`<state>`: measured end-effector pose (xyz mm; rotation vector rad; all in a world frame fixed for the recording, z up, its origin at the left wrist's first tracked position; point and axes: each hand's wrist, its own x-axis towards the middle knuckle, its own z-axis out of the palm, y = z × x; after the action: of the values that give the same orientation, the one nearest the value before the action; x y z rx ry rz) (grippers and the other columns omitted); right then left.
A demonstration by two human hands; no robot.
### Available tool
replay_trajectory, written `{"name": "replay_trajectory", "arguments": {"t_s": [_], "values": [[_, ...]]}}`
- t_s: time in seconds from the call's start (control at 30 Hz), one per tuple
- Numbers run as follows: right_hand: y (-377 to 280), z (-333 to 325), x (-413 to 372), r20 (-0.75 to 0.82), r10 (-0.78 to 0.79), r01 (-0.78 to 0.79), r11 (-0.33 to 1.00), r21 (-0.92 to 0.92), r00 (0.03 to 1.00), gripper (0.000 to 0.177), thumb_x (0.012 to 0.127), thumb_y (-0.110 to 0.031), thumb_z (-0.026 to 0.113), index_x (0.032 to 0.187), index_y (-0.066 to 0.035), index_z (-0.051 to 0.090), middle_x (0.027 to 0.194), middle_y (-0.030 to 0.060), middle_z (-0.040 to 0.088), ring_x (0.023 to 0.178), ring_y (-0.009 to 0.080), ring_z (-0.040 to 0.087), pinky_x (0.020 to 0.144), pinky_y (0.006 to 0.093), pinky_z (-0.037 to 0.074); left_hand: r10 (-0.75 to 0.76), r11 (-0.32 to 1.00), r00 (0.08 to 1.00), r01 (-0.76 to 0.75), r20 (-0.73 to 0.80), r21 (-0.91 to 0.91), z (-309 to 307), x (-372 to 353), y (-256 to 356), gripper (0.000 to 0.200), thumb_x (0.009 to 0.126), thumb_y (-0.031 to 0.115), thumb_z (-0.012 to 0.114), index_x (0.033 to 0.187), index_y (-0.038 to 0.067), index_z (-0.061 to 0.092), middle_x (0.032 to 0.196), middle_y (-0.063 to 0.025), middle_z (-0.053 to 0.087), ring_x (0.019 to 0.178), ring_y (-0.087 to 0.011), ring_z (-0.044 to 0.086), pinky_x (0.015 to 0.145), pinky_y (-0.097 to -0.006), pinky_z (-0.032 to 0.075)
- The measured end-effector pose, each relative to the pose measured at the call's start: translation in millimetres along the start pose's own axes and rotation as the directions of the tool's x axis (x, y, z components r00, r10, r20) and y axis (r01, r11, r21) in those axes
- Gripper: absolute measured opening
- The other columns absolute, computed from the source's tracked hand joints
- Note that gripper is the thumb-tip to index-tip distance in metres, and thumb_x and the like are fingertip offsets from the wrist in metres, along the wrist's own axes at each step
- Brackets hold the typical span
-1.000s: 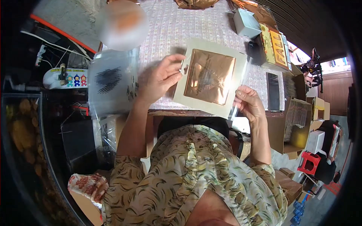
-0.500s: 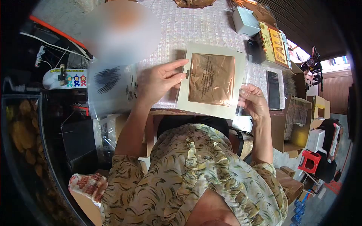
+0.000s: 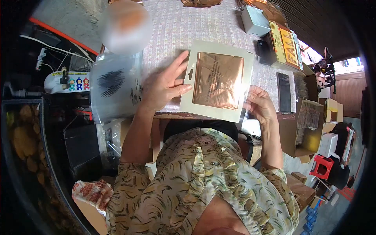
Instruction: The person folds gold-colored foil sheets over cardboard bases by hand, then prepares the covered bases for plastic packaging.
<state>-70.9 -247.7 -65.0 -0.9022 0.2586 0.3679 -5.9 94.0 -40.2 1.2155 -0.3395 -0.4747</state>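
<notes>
- Head view: left hand [image 3: 158,90] has thumb and fingers spread, thumb touching the left edge of a flat cream cardboard pack [image 3: 221,80] with a coppery foil panel; whether it grips, one cannot tell.
- Right hand [image 3: 258,103] closes its fingers on the pack's right edge.
- The pack sits between both hands, over the pale patterned tablecloth [image 3: 196,23].

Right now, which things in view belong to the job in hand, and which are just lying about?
In the job:
pale card, with left hand and right hand at opposite edges
shiny copper-coloured square on its face
perhaps the clear plastic at left

Seemingly lying about:
white box
FALL box
dark flat slab
red stool
</notes>
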Motion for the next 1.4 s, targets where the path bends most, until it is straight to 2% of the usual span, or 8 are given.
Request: {"name": "replay_trajectory", "arguments": {"t_s": [0.13, 0.23, 0.33, 0.43, 0.57, 0.77, 1.1, 1.4], "values": [[5, -4, 5, -0.009, -0.008, 0.008, 1.0, 0.021, 1.0, 0.018, 0.091, 0.005, 0.069, 0.108, 0.002, 0.071, 0.097, 0.0145, 0.076, 0.085, 0.0212, 0.076, 0.074, 0.0333, 0.067, 0.03, 0.999, 0.996, -0.032, -0.082, -0.031, -3, 2, -20, 0.059, 0.099, 0.002, 0.061, 0.154, -0.002, 0.039, 0.15, -0.0177, 0.052, 0.131, -0.0178, 0.054, 0.105, -0.0293, 0.047], [3, 25, 8, -0.074, -0.045, 0.041, 0.997, -0.061, 0.996, 0.023, 0.09, 0.004, 0.071, 0.113, 0.0, 0.069, 0.096, 0.0111, 0.075, 0.084, 0.018, 0.074, 0.072, 0.0299, 0.065, -0.235, 0.964, 0.963, 0.213, -0.132, -0.161, -9, 5, -37, 0.034, 0.108, 0.02, 0.052, 0.133, -0.002, 0.058, 0.113, -0.0006, 0.065, 0.1, -0.0088, 0.059, 0.091, -0.0259, 0.048], [2, 36, 12, -0.138, -0.117, 0.091, 0.979, -0.185, 0.984, 0.048, 0.087, 0.004, 0.074, 0.132, -0.004, 0.06, 0.104, 0.0115, 0.074, 0.082, 0.0149, 0.073, 0.067, 0.0243, 0.061, -0.238, 0.944, 0.96, 0.192, -0.147, -0.269, 3, 8, -37, 0.036, 0.108, 0.022, 0.053, 0.134, -0.002, 0.058, 0.117, -0.0005, 0.064, 0.104, -0.0094, 0.058, 0.094, -0.0273, 0.046], [-3, 62, 9, -0.088, -0.466, 0.378, 0.803, -0.461, 0.881, 0.076, 0.084, 0.004, 0.078, 0.151, -0.007, 0.042, 0.127, 0.0168, 0.067, 0.09, 0.0147, 0.071, 0.071, 0.0242, 0.058, -0.121, 0.981, 0.975, 0.088, -0.188, -0.174, 6, 11, -45, 0.039, 0.108, 0.026, 0.055, 0.139, 0.003, 0.055, 0.118, 0.0008, 0.063, 0.111, -0.0077, 0.057, 0.098, -0.0271, 0.046], [0, 50, 24, 0.098, -0.656, 0.537, 0.513, -0.67, 0.749, 0.056, 0.086, -0.002, 0.079, 0.137, -0.006, 0.057, 0.121, 0.0089, 0.07, 0.097, 0.012, 0.068, 0.078, 0.0275, 0.057, -0.115, 0.981, 0.963, 0.072, -0.243, -0.181, 11, 10, -46, 0.039, 0.108, 0.026, 0.055, 0.139, 0.003, 0.055, 0.116, 0.0025, 0.061, 0.109, -0.0078, 0.056, 0.1, -0.0268, 0.044], [-8, 46, 17, -0.153, -0.283, 0.182, 0.865, -0.468, 0.947, 0.019, 0.093, -0.009, 0.073, 0.112, -0.006, 0.074, 0.108, 0.0032, 0.074, 0.092, 0.0081, 0.067, 0.078, 0.0261, 0.055, -0.127, 0.954, 0.966, 0.057, -0.224, -0.295, 21, 6, -37, 0.034, 0.108, 0.026, 0.053, 0.135, 0.005, 0.057, 0.115, 0.0027, 0.058, 0.104, -0.0079, 0.054, 0.098, -0.0268, 0.044], [-10, 54, 16, -0.077, -0.195, 0.13, 0.853, -0.505, 0.978, 0.019, 0.095, -0.014, 0.073, 0.108, -0.001, 0.077, 0.093, 0.004, 0.076, 0.078, 0.008, 0.066, 0.072, 0.0243, 0.052, -0.139, 0.927, 0.971, 0.058, -0.194, -0.37, 9, 5, -62, 0.035, 0.107, 0.024, 0.057, 0.134, 0.003, 0.059, 0.123, 0.001, 0.063, 0.113, -0.009, 0.057, 0.102, -0.0281, 0.044], [-1, 53, 21, -0.01, -0.244, 0.201, 0.82, -0.537, 0.97, 0.011, 0.083, -0.007, 0.083, 0.092, -0.001, 0.08, 0.104, 0.0065, 0.076, 0.098, 0.0123, 0.066, 0.098, 0.0294, 0.046, -0.042, 0.956, 0.994, 0.01, -0.1, -0.295, 18, 3, -67, 0.037, 0.107, 0.022, 0.057, 0.138, 0.002, 0.055, 0.13, -0.0018, 0.062, 0.117, -0.0109, 0.056, 0.103, -0.0303, 0.046]]}}
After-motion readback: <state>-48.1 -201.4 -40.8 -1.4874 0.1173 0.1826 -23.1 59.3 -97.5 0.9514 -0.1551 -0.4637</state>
